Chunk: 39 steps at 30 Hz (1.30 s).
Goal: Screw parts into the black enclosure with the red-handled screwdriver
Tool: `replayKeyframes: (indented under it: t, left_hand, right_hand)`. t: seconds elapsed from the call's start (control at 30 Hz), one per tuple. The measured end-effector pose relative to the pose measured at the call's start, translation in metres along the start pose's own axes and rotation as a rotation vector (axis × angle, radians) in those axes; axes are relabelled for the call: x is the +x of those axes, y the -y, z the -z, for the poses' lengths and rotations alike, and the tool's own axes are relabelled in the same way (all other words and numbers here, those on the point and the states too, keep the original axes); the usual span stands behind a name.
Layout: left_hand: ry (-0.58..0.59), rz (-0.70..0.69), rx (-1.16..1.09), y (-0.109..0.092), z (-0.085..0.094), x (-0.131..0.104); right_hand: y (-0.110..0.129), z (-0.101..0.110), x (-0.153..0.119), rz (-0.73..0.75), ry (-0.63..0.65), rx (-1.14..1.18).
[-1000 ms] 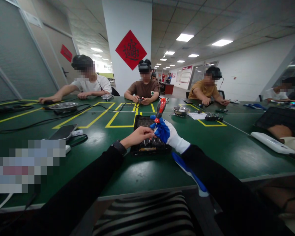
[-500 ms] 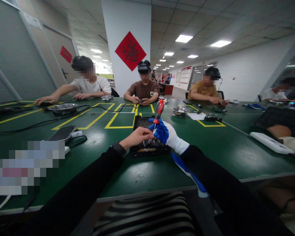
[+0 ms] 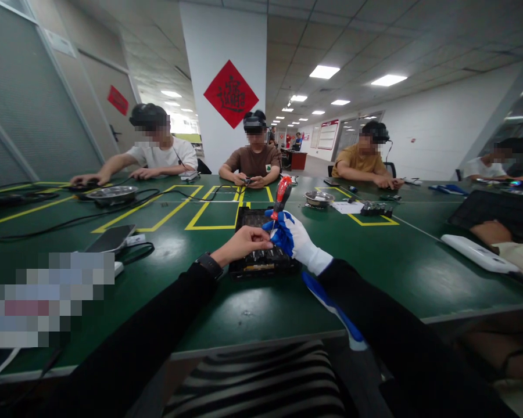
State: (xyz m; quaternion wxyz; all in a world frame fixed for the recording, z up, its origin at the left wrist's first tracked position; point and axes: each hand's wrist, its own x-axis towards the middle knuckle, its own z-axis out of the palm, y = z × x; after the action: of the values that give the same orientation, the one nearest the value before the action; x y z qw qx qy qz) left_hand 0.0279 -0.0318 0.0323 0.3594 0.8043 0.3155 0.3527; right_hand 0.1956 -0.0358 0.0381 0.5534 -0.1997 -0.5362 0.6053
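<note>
My right hand [image 3: 295, 237], in a blue and white work glove, is closed around a screwdriver [image 3: 282, 196]. The red and black handle points up and the thin shaft runs down between my hands. My bare left hand [image 3: 243, 244] is pinched at the shaft's lower end; what its fingertips hold is too small to make out. Both hands are above an open black case [image 3: 239, 270] on the green table. Small parts show inside the case, partly hidden by my hands. A second blue and white glove [image 3: 333, 307] lies by my right forearm at the table's edge.
A phone [image 3: 111, 237] and a cable lie to the left. Metal bowls [image 3: 113, 195] stand farther off, one on each side. A white device [image 3: 479, 253] lies at right, near a neighbour's hand [image 3: 490, 232]. Several co-workers sit around the table [image 3: 192, 313].
Hands, screwdriver and case keep almost the same places, and my grip looks unchanged. Across the table at left, a co-worker's hand has shifted slightly to the right.
</note>
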Motion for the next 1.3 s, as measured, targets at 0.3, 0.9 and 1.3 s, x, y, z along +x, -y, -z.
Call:
replayKeyframes:
  t: [0.3,0.9,1.3]
  left_hand:
    - [0.04,0.029,-0.064,0.003,0.001,-0.001]
    - [0.035,-0.01,-0.027,0.002,0.001,0.0]
    - [0.038,-0.01,-0.028,0.001,0.001,0.0]
  right_hand:
    - [-0.003,0.005,0.006,-0.075,0.035,0.087]
    - [0.0,0.002,0.004,-0.052,0.007,0.069]
    - [0.003,-0.005,0.0,0.023,-0.032,-0.004]
